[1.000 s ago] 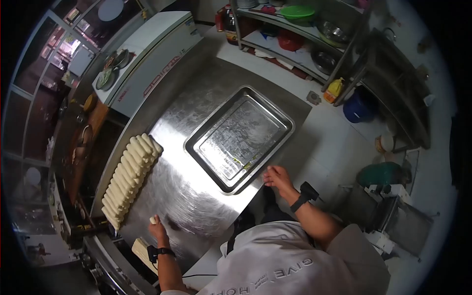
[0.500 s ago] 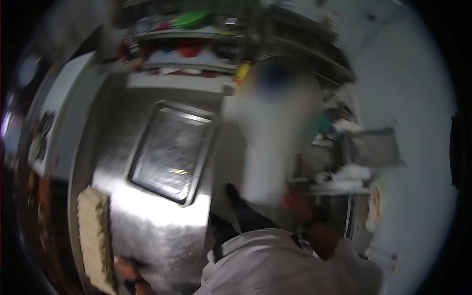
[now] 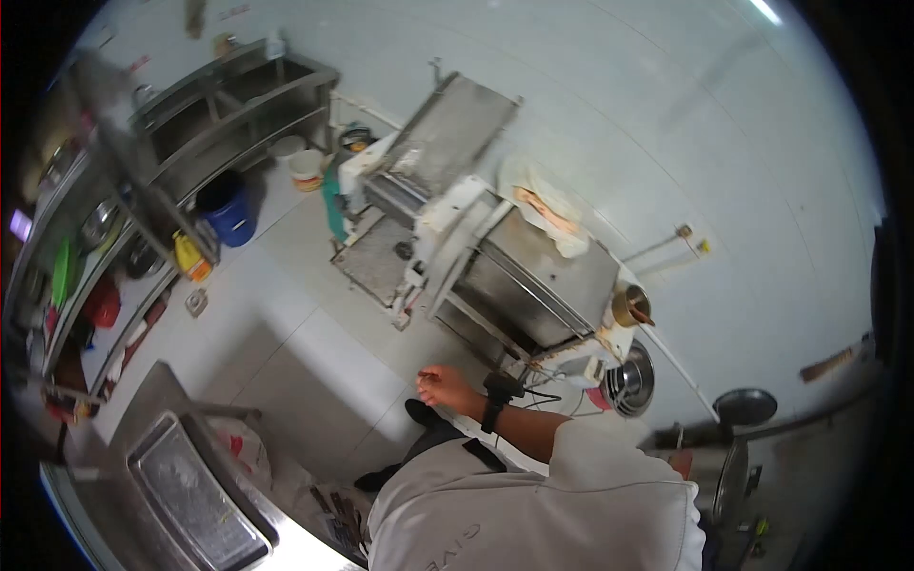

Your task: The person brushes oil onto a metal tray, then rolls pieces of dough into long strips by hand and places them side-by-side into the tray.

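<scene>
My right hand [image 3: 446, 388] hangs in front of me above the floor, at the lower middle of the head view. Its fingers are curled in loosely, and nothing shows in them. A dark band with a small black box and cable [image 3: 502, 388] is on that wrist. The hand touches nothing; a metal machine with rollers and a sloping tray [image 3: 457, 124] stands beyond it. My left hand is out of view. At the lower left, a shallow metal tray [image 3: 200, 495] lies on the steel table [image 3: 157, 385].
Shelves [image 3: 114, 257] with bowls stand at left. A blue bucket [image 3: 227, 209], a yellow bottle [image 3: 190, 257] and a white tub [image 3: 306, 168] are on the floor by the steel sink [image 3: 238, 105]. Metal bowls [image 3: 630, 381] sit at right. A bag [image 3: 243, 447] lies beside the table.
My view has swung right, from the table toward the machine and wall. The tray now appears at lower left. The left hand and the long pale dough-like block have left the view.
</scene>
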The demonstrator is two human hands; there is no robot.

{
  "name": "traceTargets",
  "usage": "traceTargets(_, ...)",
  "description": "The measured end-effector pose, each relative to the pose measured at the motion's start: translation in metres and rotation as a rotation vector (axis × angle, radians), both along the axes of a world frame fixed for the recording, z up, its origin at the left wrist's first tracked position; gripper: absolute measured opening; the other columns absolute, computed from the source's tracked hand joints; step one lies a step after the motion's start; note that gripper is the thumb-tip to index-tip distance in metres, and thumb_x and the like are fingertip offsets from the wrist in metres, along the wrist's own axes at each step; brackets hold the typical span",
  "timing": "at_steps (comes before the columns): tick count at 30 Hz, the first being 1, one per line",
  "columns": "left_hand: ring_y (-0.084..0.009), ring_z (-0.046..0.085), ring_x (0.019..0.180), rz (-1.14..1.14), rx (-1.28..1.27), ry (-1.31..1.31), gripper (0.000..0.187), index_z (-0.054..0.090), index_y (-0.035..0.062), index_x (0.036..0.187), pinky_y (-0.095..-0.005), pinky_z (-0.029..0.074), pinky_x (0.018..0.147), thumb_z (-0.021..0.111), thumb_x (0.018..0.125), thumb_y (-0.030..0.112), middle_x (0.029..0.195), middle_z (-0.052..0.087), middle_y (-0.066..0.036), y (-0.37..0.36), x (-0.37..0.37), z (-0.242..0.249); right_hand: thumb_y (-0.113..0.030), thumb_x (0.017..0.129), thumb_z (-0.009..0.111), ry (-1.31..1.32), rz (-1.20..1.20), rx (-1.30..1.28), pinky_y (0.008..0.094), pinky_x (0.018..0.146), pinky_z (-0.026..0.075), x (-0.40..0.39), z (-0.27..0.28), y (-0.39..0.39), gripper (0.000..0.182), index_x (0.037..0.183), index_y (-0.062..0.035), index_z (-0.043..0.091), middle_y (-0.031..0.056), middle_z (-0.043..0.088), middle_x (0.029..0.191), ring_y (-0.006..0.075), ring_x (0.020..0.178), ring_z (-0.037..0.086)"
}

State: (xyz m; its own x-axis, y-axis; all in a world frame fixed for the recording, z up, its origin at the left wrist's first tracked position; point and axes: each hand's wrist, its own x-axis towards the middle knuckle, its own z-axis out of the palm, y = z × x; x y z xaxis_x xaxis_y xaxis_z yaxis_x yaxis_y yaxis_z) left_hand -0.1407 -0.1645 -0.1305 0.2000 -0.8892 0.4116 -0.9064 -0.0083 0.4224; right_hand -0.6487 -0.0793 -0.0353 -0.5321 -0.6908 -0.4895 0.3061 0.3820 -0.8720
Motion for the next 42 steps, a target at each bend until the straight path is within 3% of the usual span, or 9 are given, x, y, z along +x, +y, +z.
traceTargets(5, -0.0301, 0.067, 0.1, -0.188, 0.13, 0.016, 0.039, 0.058, -0.0047, 0.124, -0.0421, 0.053, 0.094, 0.057, 0.103, 0.028, 0.114, 0.068, -0.02, -0.011, -0.091, 0.014, -0.019, 0.099, 0.067, -0.624, -0.374, -0.867, 0.0315, 0.061, 0.059, -0.101, -0.049, 0.089, 0.019, 0.1, 0.0003, 0.066, 0.0077, 0.067, 0.083, 0.0154, 0.066, 0.066)
traceTargets(7, -0.0298, 0.067, 0.099, -0.235, 0.163, 0.003, 0.039, 0.058, -0.0046, 0.124, -0.0418, 0.053, 0.094, 0.057, 0.103, 0.027, 0.113, 0.069, -0.02, -0.016, -0.116, 0.014, -0.015, 0.099, 0.066, 0.326, -0.752, 0.214, 0.0328, 0.056, 0.057, -0.141, 0.0, 0.131, 0.014, 0.096, -0.001, 0.065, 0.0068, 0.066, 0.079, 0.0155, 0.063, 0.064)
traceTargets(23, -0.0275, 0.067, 0.096, -0.253, 0.317, -0.128, 0.035, 0.058, -0.0042, 0.123, -0.0392, 0.054, 0.091, 0.056, 0.103, 0.024, 0.109, 0.07, -0.018, -0.025, -0.157, 0.023, -0.027, 0.096, 0.068, 0.107, -1.973, 0.045, 0.0356, 0.063, 0.059, -0.34, -0.005, 0.388, 0.03, 0.11, 0.0001, 0.063, 0.0178, 0.072, 0.101, 0.0251, 0.082, 0.072)
traceTargets(27, -0.0269, 0.067, 0.095, -0.208, 0.284, -0.251, 0.034, 0.058, -0.0042, 0.123, -0.0386, 0.054, 0.09, 0.056, 0.103, 0.024, 0.108, 0.07, -0.017, -0.022, -0.083, 0.031, -0.045, 0.091, 0.07, 0.658, -0.23, 1.882, 0.0462, 0.076, 0.058, -0.35, -0.047, 0.449, 0.054, 0.134, -0.0138, 0.058, 0.0119, 0.071, 0.123, 0.0293, 0.105, 0.073)
traceTargets(30, -0.0265, 0.067, 0.094, -0.235, 0.099, -0.913, 0.034, 0.058, -0.0041, 0.123, -0.0381, 0.054, 0.09, 0.056, 0.103, 0.023, 0.107, 0.07, -0.017, 0.0, 0.057, 0.063, -0.03, 0.094, 0.069, 1.261, -0.088, 1.458, 0.0472, 0.069, 0.058, -0.353, -0.058, 0.526, 0.03, 0.12, -0.0163, 0.063, 0.0133, 0.073, 0.105, 0.0287, 0.088, 0.074)
traceTargets(32, -0.0217, 0.063, 0.081, 0.23, 0.37, 0.173, 0.024, 0.056, -0.0032, 0.123, -0.0358, 0.054, 0.079, 0.045, 0.103, 0.003, 0.094, 0.068, -0.011, 0.034, 0.068, 0.078, -0.028, 0.094, 0.068, 1.242, -0.165, 1.471, 0.046, 0.066, 0.058, -0.37, -0.057, 0.506, 0.028, 0.118, -0.0154, 0.063, 0.0141, 0.073, 0.101, 0.0302, 0.083, 0.074)
traceTargets(36, -0.0217, 0.061, 0.078, 0.573, 0.096, 0.28, 0.045, 0.057, -0.0091, 0.128, -0.0374, 0.051, 0.073, 0.067, 0.095, 0.02, 0.088, 0.067, -0.013, 0.008, 0.013, 0.088, -0.024, 0.095, 0.067, 1.06, -0.942, 0.979, 0.0435, 0.059, 0.058, -0.388, -0.06, 0.455, 0.022, 0.114, -0.0136, 0.062, 0.0155, 0.074, 0.092, 0.0332, 0.074, 0.074)
traceTargets(37, -0.0205, 0.06, 0.077, 0.611, 0.055, 0.361, 0.046, 0.057, -0.0091, 0.128, -0.036, 0.051, 0.072, 0.066, 0.096, 0.022, 0.088, 0.065, -0.012, 0.004, 0.013, 0.091, -0.021, 0.094, 0.069, 1.549, -0.264, 1.521, 0.0404, 0.049, 0.054, -0.416, -0.06, 0.462, 0.017, 0.103, -0.0093, 0.062, 0.0138, 0.073, 0.08, 0.0346, 0.061, 0.071)
traceTargets(42, -0.0242, 0.06, 0.087, 0.711, 0.073, 0.783, 0.049, 0.057, -0.0058, 0.13, -0.0386, 0.051, 0.079, 0.059, 0.101, 0.034, 0.098, 0.063, -0.015, -0.021, 0.013, 0.088, -0.021, 0.093, 0.072, 1.677, -0.084, 0.982, 0.0451, 0.069, 0.057, -0.336, -0.014, 0.28, 0.022, 0.104, -0.0026, 0.066, 0.0192, 0.074, 0.095, 0.0374, 0.082, 0.071)
